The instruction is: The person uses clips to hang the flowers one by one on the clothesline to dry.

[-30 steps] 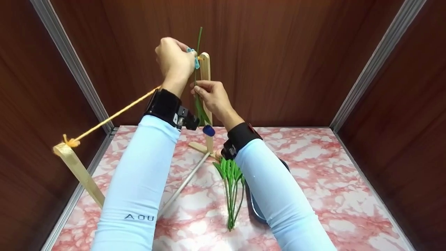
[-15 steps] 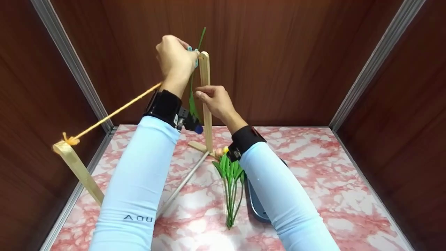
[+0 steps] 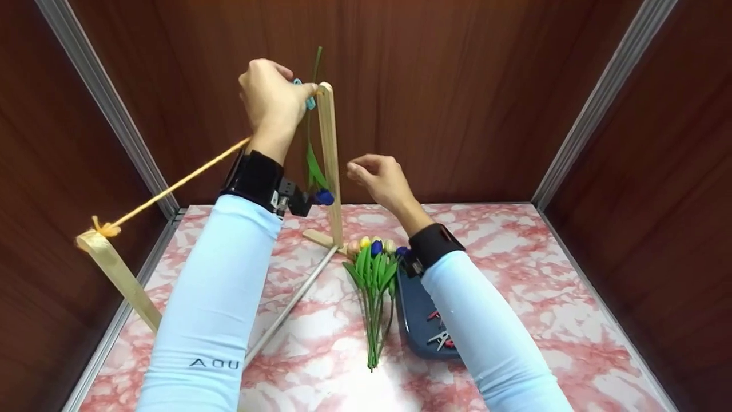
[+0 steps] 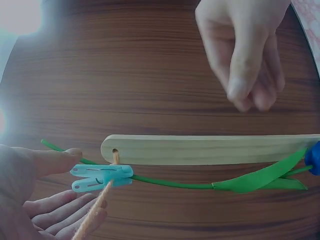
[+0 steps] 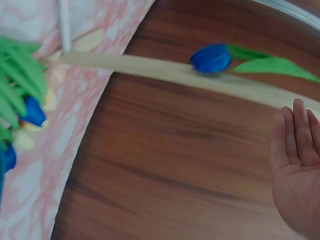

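In the left wrist view a light-blue clothespin sits on an orange cord, across the green stem of a blue artificial tulip. The tulip hangs flower down beside a wooden post in the head view. My left hand is at the clothespin, thumb and fingers spread around its handle ends; whether a fingertip touches it is unclear. My right hand, to the right of the post, holds nothing. Its fingers bend loosely in the head view.
Several artificial tulips lie bunched on the pink marbled table. Beside them a dark-blue tray holds clothespins, partly behind my right sleeve. The cord runs to a nearer wooden post; a pale rod lies between the posts.
My right hand has let go of the tulip stem and moved right, away from the post. The tulip swung and now hangs from the clothespin. My left hand stays near the clothespin.
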The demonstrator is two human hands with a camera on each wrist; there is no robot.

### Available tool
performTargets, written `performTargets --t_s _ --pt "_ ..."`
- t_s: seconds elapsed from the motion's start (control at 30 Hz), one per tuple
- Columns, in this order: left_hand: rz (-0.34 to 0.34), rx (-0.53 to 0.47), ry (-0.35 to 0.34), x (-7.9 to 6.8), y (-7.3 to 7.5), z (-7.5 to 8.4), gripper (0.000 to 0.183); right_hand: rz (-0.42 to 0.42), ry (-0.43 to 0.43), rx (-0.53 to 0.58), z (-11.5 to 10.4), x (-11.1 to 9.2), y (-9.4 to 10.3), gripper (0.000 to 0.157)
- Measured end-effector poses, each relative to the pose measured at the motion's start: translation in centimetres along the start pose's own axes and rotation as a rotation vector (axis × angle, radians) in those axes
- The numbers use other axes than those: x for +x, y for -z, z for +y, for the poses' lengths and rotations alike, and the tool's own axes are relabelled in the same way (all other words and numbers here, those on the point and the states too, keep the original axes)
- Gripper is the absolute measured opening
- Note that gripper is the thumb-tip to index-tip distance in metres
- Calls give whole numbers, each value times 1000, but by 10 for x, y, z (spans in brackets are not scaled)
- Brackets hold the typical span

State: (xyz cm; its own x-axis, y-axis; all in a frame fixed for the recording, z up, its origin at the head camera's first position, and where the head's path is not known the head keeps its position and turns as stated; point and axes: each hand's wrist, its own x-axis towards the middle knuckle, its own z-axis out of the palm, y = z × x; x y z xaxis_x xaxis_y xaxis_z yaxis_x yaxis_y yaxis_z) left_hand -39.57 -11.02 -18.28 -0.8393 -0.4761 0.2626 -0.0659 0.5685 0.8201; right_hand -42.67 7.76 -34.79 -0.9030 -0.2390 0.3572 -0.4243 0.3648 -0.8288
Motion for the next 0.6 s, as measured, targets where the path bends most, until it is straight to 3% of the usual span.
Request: performTargets --t_s 0.1,0.2,0.3,0.4,0.5,0.6 --pt "33 -5 -41 -5 1 0 49 1 -18 -11 11 -9 7 26" --pt "125 -24 -130 -16 2 -3 45 -12 -23 -47 20 -17 13 24" --pt "259 -75 -279 -31 1 -12 34 -38 -16 -99 28 -24 18 22" --pt "376 -161 -475 -47 -7 -27 24 -56 6 -162 33 -32 27 21" --pt "410 -226 -617 -62 -19 -47 20 -57 40 -221 38 -43 40 20" --pt "377 -242 -694 -78 -33 -73 18 -53 76 -261 45 -57 51 17"
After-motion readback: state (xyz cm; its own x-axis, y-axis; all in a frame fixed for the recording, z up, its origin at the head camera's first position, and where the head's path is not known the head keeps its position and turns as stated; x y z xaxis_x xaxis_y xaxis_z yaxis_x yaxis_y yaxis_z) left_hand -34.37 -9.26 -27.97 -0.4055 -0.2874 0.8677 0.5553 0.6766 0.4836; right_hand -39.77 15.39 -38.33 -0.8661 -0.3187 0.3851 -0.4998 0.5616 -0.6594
